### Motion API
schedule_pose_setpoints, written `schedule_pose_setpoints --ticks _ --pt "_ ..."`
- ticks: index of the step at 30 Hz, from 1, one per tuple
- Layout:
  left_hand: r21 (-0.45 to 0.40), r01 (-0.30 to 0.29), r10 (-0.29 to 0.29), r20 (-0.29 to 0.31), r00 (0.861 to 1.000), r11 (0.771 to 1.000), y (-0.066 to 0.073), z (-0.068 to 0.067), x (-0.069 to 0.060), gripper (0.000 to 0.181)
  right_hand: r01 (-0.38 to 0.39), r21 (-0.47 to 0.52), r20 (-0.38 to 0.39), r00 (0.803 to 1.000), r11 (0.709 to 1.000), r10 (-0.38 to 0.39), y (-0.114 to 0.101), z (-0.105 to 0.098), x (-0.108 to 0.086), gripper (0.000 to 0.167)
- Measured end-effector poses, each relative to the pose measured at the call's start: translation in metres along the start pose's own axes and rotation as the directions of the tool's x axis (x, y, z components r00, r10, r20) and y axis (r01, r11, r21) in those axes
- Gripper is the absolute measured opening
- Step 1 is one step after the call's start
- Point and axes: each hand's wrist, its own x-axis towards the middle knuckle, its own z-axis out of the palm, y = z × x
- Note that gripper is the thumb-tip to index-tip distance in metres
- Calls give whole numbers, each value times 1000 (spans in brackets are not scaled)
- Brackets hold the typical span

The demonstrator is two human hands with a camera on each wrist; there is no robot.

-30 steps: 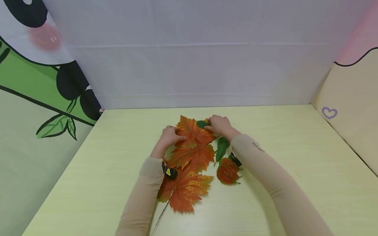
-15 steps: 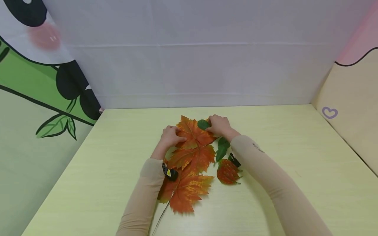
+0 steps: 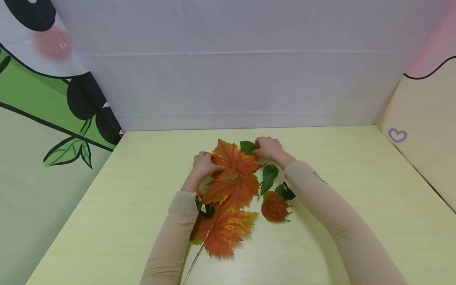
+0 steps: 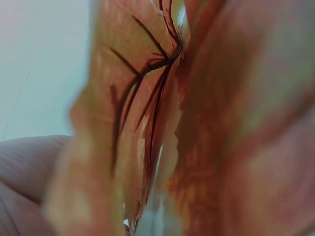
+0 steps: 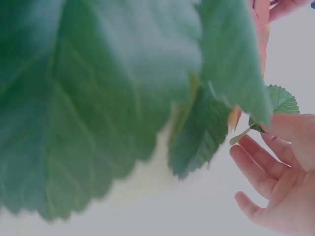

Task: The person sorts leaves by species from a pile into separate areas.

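A stem of artificial orange maple leaves point(image 3: 231, 227) lies lengthwise on the table. My left hand point(image 3: 204, 165) holds the left edge of its top leaf, the thumb lying over the leaf's face. In the left wrist view, blurred orange leaves point(image 4: 147, 98) cover most of that hand. My right hand point(image 3: 269, 149) pinches a small green leaf point(image 3: 247, 147) beside the top maple leaf; the right wrist view shows this hand point(image 5: 290, 172) with thumb and finger on the leaf, its other fingers loosely bent. Another green leaf point(image 3: 268, 177) hangs below the right hand, above an orange-red flower head point(image 3: 274, 207).
The pale yellow table point(image 3: 117, 221) meets a grey-white backdrop point(image 3: 242, 87) behind it. Cartoon-printed panels point(image 3: 42, 158) stand at left and right. A dark wrist camera point(image 3: 206, 209) on the left wrist covers part of the lower leaves.
My right hand has shifted slightly right with the green leaf, which now stands out beside the top maple leaf instead of lying over it. My left hand has stayed in place.
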Motion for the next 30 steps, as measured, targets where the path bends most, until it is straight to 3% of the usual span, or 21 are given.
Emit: schedule_pose_setpoints --ticks 8,14,18,22,30 --pt "24 -23 24 -11 1000 999 1 1 -4 65 4 32 -23 1000 999 -3 15 -11 -6 36" --pt "104 -32 35 -28 999 994 1 1 2 62 -30 76 -33 999 997 33 31 -22 -13 25" --pt "128 -30 34 -31 999 991 1 1 2 56 -60 112 -29 998 992 63 46 -28 -17 32" --pt "114 -35 39 -33 999 993 2 -2 1 51 -88 146 -45 994 985 96 63 -34 -22 24" --pt "167 -73 76 -9 997 983 3 -4 -1 60 -124 231 -70 987 965 144 98 -40 -32 32"
